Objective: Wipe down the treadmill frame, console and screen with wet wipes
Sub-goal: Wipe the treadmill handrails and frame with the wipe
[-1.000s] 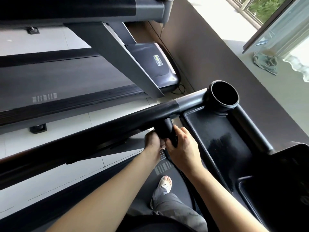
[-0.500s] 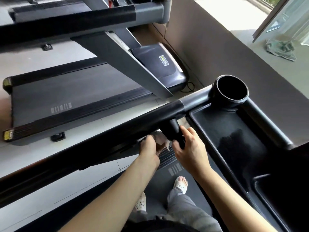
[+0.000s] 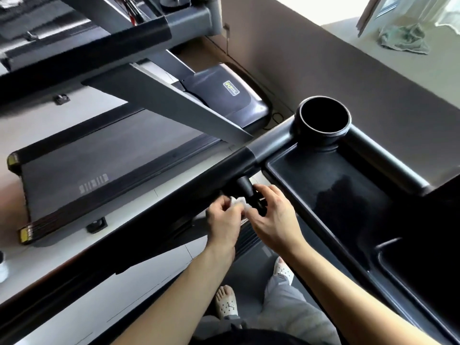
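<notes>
Neighbouring treadmill [image 3: 112,155]: stands to the left across a strip of pale floor, its grey belt lengthwise beside this machine.
Handrail [image 3: 174,202]: long black bar of the treadmill frame, running diagonally from lower left up to the console corner.
Console tray [image 3: 311,185]: shallow black trough at the right, joined to the handrail's upper end; part of its bottom shows a glossy patch.
Cup holder [image 3: 323,134]: round open cylinder at the corner where handrail and tray meet.
Cloth [image 3: 403,38]: crumpled green, on the ledge at upper right.
Right hand [image 3: 276,217]: below the handrail, its grip curled around the lower end of the post, fingers over the top and thumb beneath.
Left hand [image 3: 224,220]: just left of the post, its grip closed, pinching the wet wipe in the fingertips.
Clogs [image 3: 226,305]: white, on the person's feet, on this treadmill's belt below.
Post [image 3: 245,186]: short black stub angling down from the handrail's underside.
Wet wipe [image 3: 237,201]: white, bunched, between the two hands, against the post's left side.
</notes>
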